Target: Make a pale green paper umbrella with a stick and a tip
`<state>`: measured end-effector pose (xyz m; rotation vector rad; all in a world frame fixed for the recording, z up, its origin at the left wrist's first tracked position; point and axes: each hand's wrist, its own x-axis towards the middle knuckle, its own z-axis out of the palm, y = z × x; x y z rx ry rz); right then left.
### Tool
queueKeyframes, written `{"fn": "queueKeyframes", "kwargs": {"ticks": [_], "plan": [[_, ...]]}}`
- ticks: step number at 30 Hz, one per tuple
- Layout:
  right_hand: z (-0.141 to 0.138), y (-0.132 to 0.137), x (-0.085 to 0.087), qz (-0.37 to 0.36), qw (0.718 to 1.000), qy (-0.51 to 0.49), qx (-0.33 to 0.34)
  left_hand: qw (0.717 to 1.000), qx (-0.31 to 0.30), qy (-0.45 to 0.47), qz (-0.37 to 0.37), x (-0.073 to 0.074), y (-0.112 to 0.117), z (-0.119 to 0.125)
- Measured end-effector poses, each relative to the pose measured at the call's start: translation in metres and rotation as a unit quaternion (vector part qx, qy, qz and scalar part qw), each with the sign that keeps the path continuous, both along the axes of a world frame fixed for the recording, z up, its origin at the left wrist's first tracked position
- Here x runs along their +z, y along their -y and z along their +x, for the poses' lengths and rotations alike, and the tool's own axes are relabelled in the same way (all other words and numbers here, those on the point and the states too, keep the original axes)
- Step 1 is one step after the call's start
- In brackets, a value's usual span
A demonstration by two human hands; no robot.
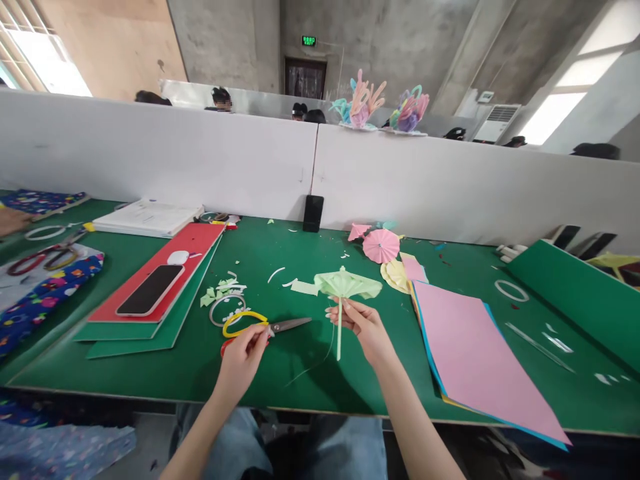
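Note:
A light green paper umbrella (pixel 347 283) stands upright over the table, its canopy partly spread. My right hand (pixel 367 327) pinches its pale stick just under the canopy. A thin thread (pixel 327 353) hangs from near those fingers down to the tabletop. My left hand (pixel 243 363) has thumb and fingertips pressed together; a small whitish bit shows at the tips, too small to name. Just beyond that hand lie scissors (pixel 290 325) with yellow and red handles, blades pointing right. Behind them are a roll of tape (pixel 217 310) and green paper scraps (pixel 220 290).
Pink and blue paper sheets (pixel 480 347) lie at right, near a green board (pixel 585 293). A pink paper umbrella (pixel 381 245) sits farther back. At left, a phone (pixel 151 290) rests on red and green card (pixel 193 243). A white partition (pixel 225 160) bounds the table.

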<state>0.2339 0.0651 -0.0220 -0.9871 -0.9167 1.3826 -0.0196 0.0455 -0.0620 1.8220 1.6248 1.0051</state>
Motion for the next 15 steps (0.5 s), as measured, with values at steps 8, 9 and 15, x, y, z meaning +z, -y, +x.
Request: {"fn": "queueKeyframes", "kwargs": {"ticks": [8, 9, 15], "plan": [[0.03, -0.074, -0.017, 0.0, 1.0, -0.018, -0.023, 0.986, -0.058, -0.154, -0.006, 0.002, -0.141, 0.008], [0.03, -0.084, -0.02, 0.0, 1.0, -0.02, -0.021, 0.984, -0.068, -0.166, -0.006, 0.001, -0.151, 0.012], [0.029, -0.112, -0.043, -0.021, 1.0, -0.019, -0.012, 0.971, -0.086, -0.222, 0.002, 0.002, -0.173, 0.031]]}}
